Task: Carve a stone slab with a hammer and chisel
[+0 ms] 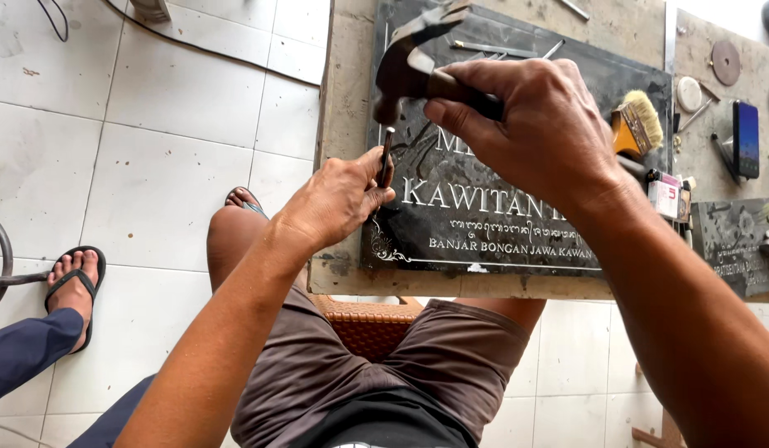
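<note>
A dark stone slab (517, 166) with carved white lettering and ornament lies on a worn work table (351, 91). My left hand (339, 199) is closed around a thin metal chisel (386, 154), its tip on the slab's left part. My right hand (538, 124) grips the handle of a hammer (405, 70), whose metal head hovers just above the chisel's top end. My arms cross over my lap and brown shorts.
A paintbrush (640, 123), a small box (665, 196), thin metal tools and discs lie on the table's right side, with a phone (745, 139) and a second carved slab (733, 241). Another person's sandalled foot (73, 286) rests on the tiled floor at left.
</note>
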